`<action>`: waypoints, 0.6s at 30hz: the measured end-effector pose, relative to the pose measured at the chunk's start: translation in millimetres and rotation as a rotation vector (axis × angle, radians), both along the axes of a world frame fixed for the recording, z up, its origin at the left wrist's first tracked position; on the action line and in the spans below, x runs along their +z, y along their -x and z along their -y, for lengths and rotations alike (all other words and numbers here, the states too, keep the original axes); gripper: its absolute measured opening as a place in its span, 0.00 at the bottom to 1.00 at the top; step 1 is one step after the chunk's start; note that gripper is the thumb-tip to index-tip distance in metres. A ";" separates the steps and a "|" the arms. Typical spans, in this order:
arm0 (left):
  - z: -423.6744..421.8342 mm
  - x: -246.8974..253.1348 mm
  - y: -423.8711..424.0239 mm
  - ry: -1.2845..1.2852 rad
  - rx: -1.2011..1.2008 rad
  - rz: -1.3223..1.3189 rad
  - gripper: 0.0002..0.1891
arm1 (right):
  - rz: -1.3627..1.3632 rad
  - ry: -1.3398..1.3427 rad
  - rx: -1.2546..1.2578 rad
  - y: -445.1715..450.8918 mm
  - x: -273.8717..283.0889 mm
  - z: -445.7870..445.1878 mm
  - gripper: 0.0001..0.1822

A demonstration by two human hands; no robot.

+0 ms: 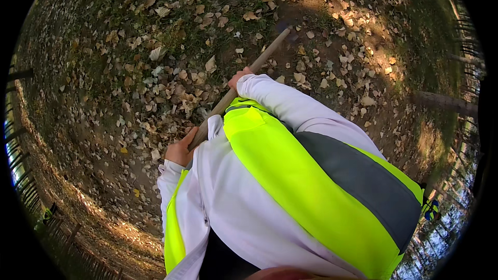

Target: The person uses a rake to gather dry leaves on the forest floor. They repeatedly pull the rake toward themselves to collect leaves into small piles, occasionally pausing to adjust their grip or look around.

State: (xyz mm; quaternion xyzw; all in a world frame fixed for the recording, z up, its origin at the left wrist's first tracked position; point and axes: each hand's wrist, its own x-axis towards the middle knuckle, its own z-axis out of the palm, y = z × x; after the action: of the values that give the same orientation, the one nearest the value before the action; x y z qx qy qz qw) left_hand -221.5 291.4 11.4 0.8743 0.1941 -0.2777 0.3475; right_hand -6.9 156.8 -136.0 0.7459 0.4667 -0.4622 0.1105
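Observation:
A long wooden pole (269, 51), perhaps a tool's handle, slants from the lower left to the upper right before me. My left hand (180, 150) grips it near its lower visible part, close to my body. Farther up the pole, my right hand (239, 78) is closed around it, partly hidden by the white sleeve. The upper end of the pole lies over bare soil and fallen leaves; no tool head can be made out there. My yellow high-visibility vest (295, 186) and white jacket hide part of the pole's lower stretch.
Dry leaves (186, 101) lie scattered over grass and soil, thickest beside the pole. A tree trunk (443, 103) stands at the right. Fences of upright stakes run along both outer edges. People in bright vests are far off at the lower left and right.

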 end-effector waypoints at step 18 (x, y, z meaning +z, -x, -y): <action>-8.2 42.0 43.0 -0.421 -0.219 -0.309 0.24 | -0.270 0.058 0.152 57.0 -30.0 -33.7 0.28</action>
State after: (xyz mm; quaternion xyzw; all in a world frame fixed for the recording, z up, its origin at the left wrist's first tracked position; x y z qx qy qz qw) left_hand -264.5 299.6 53.4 0.8903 0.2027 -0.3973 0.0922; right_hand -63.9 190.5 -165.9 0.6360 0.5189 -0.5618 0.1032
